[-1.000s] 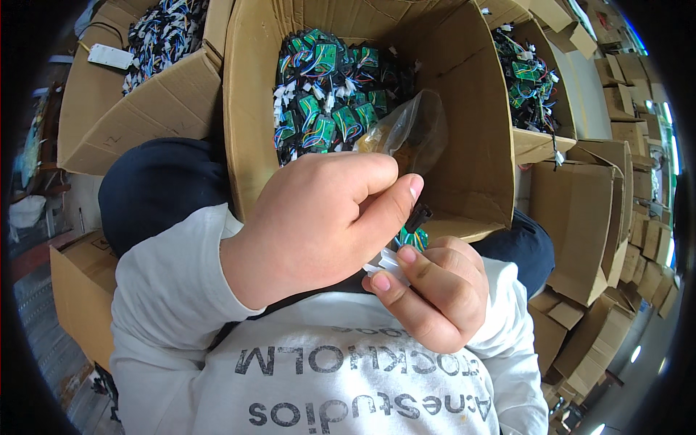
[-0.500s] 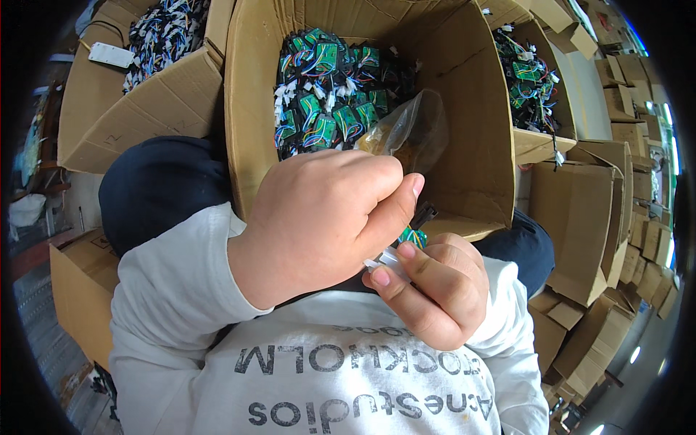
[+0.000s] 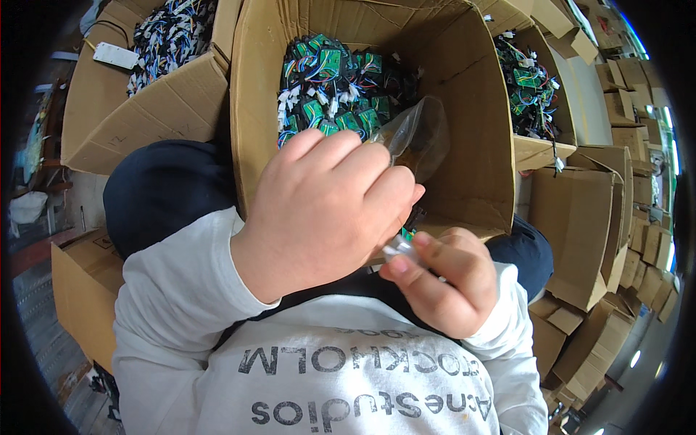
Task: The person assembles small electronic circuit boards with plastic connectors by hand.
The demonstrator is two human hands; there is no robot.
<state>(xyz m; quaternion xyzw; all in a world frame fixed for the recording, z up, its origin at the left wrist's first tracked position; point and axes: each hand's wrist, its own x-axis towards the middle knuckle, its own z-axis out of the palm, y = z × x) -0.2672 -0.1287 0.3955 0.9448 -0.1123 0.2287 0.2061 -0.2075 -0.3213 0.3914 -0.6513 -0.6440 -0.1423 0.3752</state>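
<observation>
My left hand (image 3: 330,199) is closed in a fist, back of the hand up, in front of the middle cardboard box. A green circuit board (image 3: 407,233) with a black part peeks out past its thumb side, mostly hidden by the fist. Just right of and below it, my right hand (image 3: 449,279) pinches a small shiny silvery piece (image 3: 399,247) between thumb and forefinger; motion blurs it. The two hands almost meet at this piece. Behind them, the open box (image 3: 467,109) holds many green circuit boards (image 3: 330,64) with coloured wires and white plugs.
Inside the middle box lies a clear plastic bag (image 3: 424,134). A left box (image 3: 145,109) holds bundled wires, and a right box (image 3: 544,150) holds more wired boards. Cardboard boxes (image 3: 569,225) stand at the right, another box (image 3: 87,290) at the lower left.
My right hand has shifted slightly right, with the silvery piece still pinched. My left fist has turned a little, its knuckles higher, and the circuit board shows less.
</observation>
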